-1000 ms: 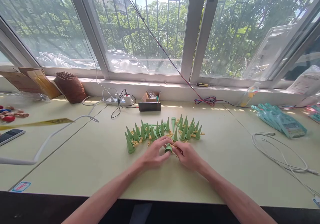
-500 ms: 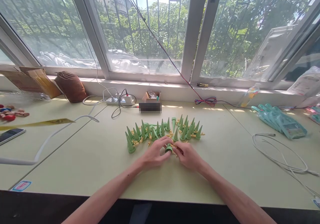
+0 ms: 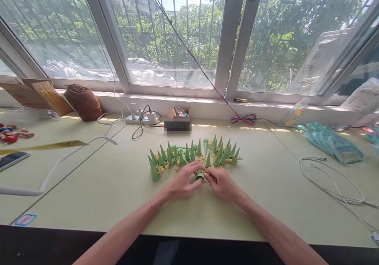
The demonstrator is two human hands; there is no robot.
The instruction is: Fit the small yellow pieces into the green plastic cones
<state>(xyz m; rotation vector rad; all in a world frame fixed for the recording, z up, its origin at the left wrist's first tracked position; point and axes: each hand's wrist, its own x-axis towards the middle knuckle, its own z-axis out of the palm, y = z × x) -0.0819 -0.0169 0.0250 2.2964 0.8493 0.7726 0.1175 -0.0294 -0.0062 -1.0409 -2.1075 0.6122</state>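
My left hand (image 3: 187,180) is closed around a green plant watering spike (image 3: 199,176), its round open end turned toward me. At the spike's right side, my right hand (image 3: 219,182) pinches a small yellow valve (image 3: 207,173); whether the valve is seated in the spike is hidden by the fingers. Just beyond my hands stand several more green spikes in a left group (image 3: 154,173) and a right group (image 3: 217,159), mostly points up, with small yellow valves at their bases. One spike (image 3: 205,146) between the groups has its wide end uppermost.
Behind the spikes are a dark, pixelated object (image 3: 177,127) and a small open box (image 3: 179,114). A power strip (image 3: 142,118) with cables lies by the window. To the right are a coiled white cable (image 3: 331,196) and teal bagged items (image 3: 330,142); a phone (image 3: 14,161) lies far left.
My hands keep the same hold on the spike and valve, with hardly any visible movement. The spike groups stay where they were.
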